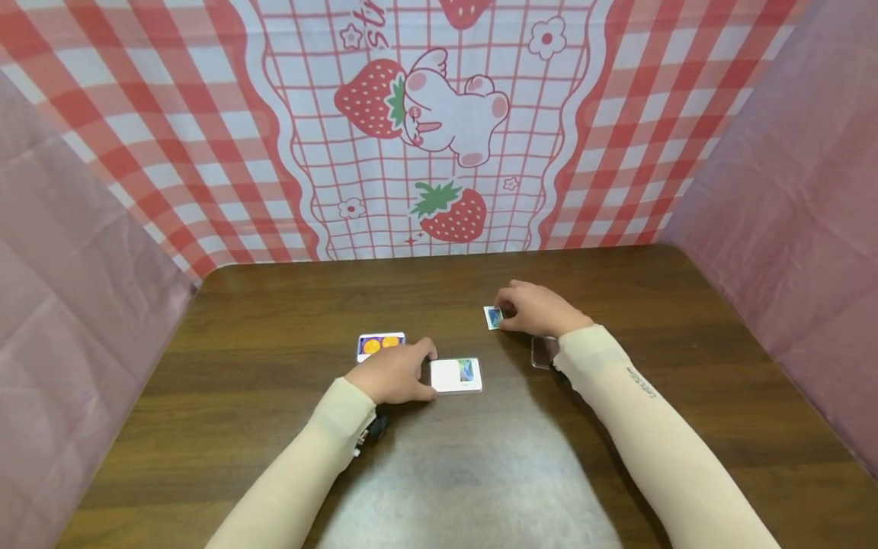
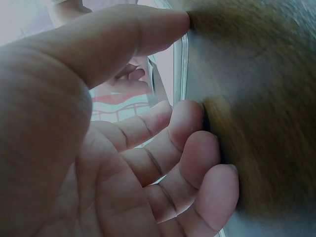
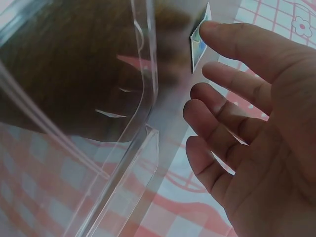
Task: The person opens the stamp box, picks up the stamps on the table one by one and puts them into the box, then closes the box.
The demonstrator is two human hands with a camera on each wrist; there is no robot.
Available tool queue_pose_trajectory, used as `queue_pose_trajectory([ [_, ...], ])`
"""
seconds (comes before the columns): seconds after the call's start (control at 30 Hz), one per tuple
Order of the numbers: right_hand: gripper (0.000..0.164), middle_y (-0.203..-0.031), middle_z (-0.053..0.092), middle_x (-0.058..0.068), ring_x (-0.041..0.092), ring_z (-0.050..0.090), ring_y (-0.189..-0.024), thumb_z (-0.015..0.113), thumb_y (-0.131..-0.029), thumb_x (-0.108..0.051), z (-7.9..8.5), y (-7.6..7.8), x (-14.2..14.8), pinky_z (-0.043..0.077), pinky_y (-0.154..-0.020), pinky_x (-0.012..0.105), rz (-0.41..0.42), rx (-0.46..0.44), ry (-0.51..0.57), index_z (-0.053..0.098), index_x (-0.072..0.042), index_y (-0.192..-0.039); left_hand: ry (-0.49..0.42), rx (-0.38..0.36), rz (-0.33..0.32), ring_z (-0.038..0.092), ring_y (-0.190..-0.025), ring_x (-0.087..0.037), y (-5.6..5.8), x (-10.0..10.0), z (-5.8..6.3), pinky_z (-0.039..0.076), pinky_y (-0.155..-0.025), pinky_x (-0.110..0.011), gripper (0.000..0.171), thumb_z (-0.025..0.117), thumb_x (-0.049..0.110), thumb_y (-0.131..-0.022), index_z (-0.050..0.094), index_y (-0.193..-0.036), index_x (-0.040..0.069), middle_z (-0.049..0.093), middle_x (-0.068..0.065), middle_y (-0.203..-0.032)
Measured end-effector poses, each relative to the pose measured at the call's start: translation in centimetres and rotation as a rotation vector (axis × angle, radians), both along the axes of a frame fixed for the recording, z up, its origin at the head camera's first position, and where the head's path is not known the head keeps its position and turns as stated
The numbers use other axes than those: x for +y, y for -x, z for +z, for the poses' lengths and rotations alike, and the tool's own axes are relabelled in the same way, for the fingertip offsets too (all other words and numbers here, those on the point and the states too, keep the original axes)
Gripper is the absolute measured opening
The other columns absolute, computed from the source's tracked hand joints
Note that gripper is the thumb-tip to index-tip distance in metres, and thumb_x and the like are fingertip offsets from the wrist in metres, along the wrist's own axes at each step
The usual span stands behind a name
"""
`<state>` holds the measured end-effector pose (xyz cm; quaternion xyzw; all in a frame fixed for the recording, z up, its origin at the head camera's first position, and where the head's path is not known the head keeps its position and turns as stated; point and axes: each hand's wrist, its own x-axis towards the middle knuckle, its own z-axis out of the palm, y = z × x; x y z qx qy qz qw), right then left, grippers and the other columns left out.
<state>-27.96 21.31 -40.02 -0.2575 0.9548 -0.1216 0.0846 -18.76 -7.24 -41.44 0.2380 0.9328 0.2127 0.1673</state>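
Observation:
A white rectangular card in a clear case (image 1: 446, 376), with a small blue-green picture at its right end, lies on the wooden table. My left hand (image 1: 394, 374) grips its left end, the thumb on the near edge and the fingers toward the far edge. Farther off and to the right, my right hand (image 1: 538, 307) holds a small postage stamp (image 1: 491, 317) at its right side. In the right wrist view the thumb lies on the stamp (image 3: 199, 42), which has a serrated edge and stands at a tilt.
Behind my left hand lies a card with orange round shapes on purple (image 1: 379, 343), partly covered by the hand. A clear plastic box (image 1: 543, 353) sits under my right wrist. A red-and-white strawberry cloth (image 1: 439, 152) hangs along the table's far edge, with pink cloth at both sides.

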Motion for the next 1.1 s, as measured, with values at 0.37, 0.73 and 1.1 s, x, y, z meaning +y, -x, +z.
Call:
queue_pose_trajectory([
  [0.37,0.038,-0.108,0.061,0.007,0.022,0.058,-0.095,0.079,-0.092,-0.025,-0.21,0.12,-0.27,0.05,-0.09,0.046,0.009,-0.007,-0.038,0.071,-0.009,-0.125,-0.005,-0.004,0.0,0.058,-0.075,-0.015,-0.02,-0.02,-0.05,0.048,-0.07,-0.035,0.051,0.083,0.035,-0.086,0.057,-0.124,0.013,0.061,0.0,-0.086],
  [0.73,0.039,-0.108,0.062,0.007,0.023,0.058,-0.094,0.077,-0.094,-0.026,0.02,0.03,-0.45,0.05,-0.089,0.046,-0.019,-0.034,-0.051,0.07,-0.008,-0.128,0.0,-0.001,0.002,0.058,-0.074,-0.015,-0.15,0.02,0.25,0.048,-0.07,-0.034,0.051,0.083,0.035,-0.086,0.057,-0.124,0.013,0.061,0.001,-0.084],
  [1.1,0.034,-0.104,0.062,0.007,0.022,0.057,-0.091,0.077,-0.094,-0.024,-0.21,0.17,-0.34,0.05,-0.086,0.045,-0.006,-0.018,-0.043,0.071,-0.008,-0.123,-0.001,-0.006,0.004,0.058,-0.073,-0.015,0.0,-0.03,0.05,0.047,-0.069,-0.034,0.051,0.083,0.035,-0.086,0.056,-0.124,0.013,0.061,0.001,-0.084],
])
